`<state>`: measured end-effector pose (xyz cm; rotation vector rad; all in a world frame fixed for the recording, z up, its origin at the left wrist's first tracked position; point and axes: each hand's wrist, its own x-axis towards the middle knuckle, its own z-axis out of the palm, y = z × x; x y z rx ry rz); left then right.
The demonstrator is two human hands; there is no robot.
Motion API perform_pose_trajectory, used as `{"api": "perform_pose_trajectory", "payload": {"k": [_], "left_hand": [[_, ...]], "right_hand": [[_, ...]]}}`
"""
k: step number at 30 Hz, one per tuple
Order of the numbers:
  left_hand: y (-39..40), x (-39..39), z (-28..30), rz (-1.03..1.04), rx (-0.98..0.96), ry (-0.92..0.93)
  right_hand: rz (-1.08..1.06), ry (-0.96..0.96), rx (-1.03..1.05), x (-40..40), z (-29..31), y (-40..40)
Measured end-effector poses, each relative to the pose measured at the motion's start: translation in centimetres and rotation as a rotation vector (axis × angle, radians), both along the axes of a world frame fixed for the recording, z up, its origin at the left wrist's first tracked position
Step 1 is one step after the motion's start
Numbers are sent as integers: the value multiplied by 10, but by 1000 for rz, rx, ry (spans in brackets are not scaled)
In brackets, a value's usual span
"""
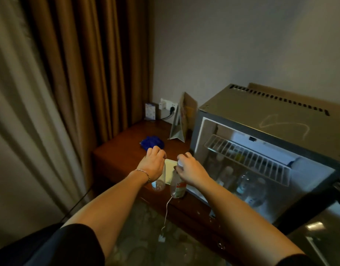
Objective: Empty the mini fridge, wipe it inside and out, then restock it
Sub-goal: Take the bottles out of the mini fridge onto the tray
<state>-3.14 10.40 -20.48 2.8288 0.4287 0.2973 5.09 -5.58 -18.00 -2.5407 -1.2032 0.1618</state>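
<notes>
Two bare arms reach out over the wooden table (115, 156). The left hand (152, 162) grips the top of a clear bottle (159, 184). The right hand (188, 167) grips the top of a second bottle (177, 188) with a red and green label. Both bottles stand near the table's front edge, just beside the mini fridge (261, 116). The fridge is open, with more bottles (251, 187) under its wire shelf (246, 156). A blue cloth (152, 142) lies behind the left hand.
</notes>
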Motion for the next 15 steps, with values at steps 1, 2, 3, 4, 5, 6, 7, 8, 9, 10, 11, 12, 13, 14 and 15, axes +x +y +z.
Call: {"api": "perform_pose_trajectory", "payload": {"k": [1,2,3,4,5,6,7,8,9,10,11,12,13,14,15], "left_hand": [[8,-1,-1,10,1,-5],[16,-1,-1,12,-2,-14],[25,0,-2,10,-9,-17],[34,3,-4,9,-19,-20],[44,7,-6,4,-24,-21],[53,12,-8,-1,-29,-22],[62,17,-10,-8,-38,-28],[69,22,-12,-19,-48,-31],[77,29,-13,-36,-58,-38],[87,36,-15,-50,-71,-41],[96,44,-17,-61,-84,-44],[105,52,-20,-69,-98,-42],[113,59,-22,-78,-113,-38],[121,66,-25,-86,-127,-30],[128,73,-27,-96,-135,-22]], "right_hand": [[4,3,2,0,-1,9],[3,7,4,0,-2,17],[-2,10,6,2,-3,26],[-6,10,10,4,-5,35],[-10,10,12,7,-7,44],[-16,10,12,11,-9,53],[-28,12,8,15,-11,62],[-44,17,2,18,-14,70],[-62,22,-6,23,-16,80],[-81,25,-11,29,-20,91],[-98,29,-18,35,-23,100],[-112,34,-28,42,-26,110],[-125,41,-46,48,-29,119],[-141,49,-68,54,-32,128],[-161,56,-92,60,-36,135]]}}
